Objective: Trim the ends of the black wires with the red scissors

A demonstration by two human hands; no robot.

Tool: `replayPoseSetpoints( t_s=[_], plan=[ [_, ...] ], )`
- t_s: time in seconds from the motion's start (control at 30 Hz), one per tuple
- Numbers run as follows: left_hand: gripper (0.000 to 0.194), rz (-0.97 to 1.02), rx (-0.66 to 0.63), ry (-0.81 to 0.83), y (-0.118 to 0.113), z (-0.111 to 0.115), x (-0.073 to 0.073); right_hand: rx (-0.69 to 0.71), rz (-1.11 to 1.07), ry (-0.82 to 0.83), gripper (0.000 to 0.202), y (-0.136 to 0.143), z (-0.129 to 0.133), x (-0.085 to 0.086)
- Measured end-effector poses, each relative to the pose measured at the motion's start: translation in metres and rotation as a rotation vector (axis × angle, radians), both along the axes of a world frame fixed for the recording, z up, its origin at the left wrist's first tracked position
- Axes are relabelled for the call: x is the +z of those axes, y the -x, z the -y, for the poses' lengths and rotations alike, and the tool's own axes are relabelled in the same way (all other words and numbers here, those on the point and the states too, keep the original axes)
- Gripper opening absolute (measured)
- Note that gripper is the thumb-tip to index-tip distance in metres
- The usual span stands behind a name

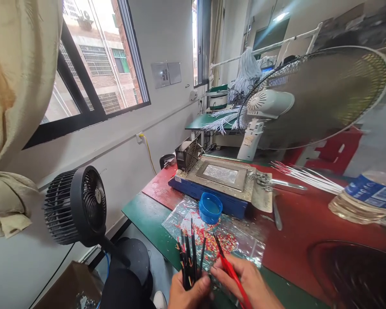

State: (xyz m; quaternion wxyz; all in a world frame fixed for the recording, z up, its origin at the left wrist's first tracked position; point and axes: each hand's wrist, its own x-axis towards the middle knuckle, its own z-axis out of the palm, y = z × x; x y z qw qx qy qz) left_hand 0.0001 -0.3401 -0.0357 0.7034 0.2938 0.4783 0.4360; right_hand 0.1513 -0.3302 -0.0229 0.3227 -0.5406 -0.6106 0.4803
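Note:
My left hand (pixel 188 292) grips a bundle of black wires (pixel 189 257) that stands upright, their stripped tips pointing up. My right hand (pixel 249 283) pinches a single red and black wire (pixel 229 268) just right of the bundle, its tip slanting up and to the left. Both hands hover at the near edge of the bench over a clear plastic sheet (pixel 244 240) strewn with small red and coloured bits. A blue round cap (pixel 210 208) sits just beyond the wires, in front of a flat blue-and-steel solder pot (pixel 218 180).
A black desk fan (pixel 79 206) stands left of the bench on the floor side. A large pedestal fan (pixel 312 94) leans over the back right. White wires (pixel 309 175), a water bottle (pixel 366 197) and tweezers (pixel 276 212) lie on the red mat (pixel 302 223).

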Motion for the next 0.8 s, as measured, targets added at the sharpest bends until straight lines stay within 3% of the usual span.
replayPoseSetpoints(
  t_s=[0.1, 0.27, 0.43, 0.5, 0.6, 0.67, 0.8],
  plan=[
    [0.045, -0.014, 0.036, -0.049, -0.004, -0.002, -0.001, -0.08, 0.075, -0.12, 0.038, 0.001, 0.002, 0.002],
    [0.043, 0.054, 0.141, 0.007, -0.009, -0.001, 0.01, -0.177, -0.086, -0.032, 0.047, -0.007, -0.006, -0.01],
    [0.044, 0.109, 0.145, 0.04, -0.012, 0.003, 0.019, 0.037, -0.135, -0.02, 0.04, -0.006, -0.005, -0.013],
    [0.044, 0.112, 0.128, 0.032, -0.013, 0.003, 0.019, -0.006, -0.112, -0.051, 0.041, -0.005, -0.004, -0.009],
    [0.047, 0.056, 0.159, 0.033, -0.01, 0.002, 0.015, -0.093, -0.111, 0.043, 0.052, -0.007, -0.006, -0.002],
    [0.05, 0.013, 0.196, 0.068, -0.006, -0.002, 0.012, -0.028, -0.083, 0.07, 0.053, -0.009, -0.007, 0.003],
    [0.051, -0.008, 0.227, 0.062, 0.003, -0.009, 0.014, 0.135, 0.108, -0.024, 0.042, -0.008, 0.0, 0.01]
  ],
)
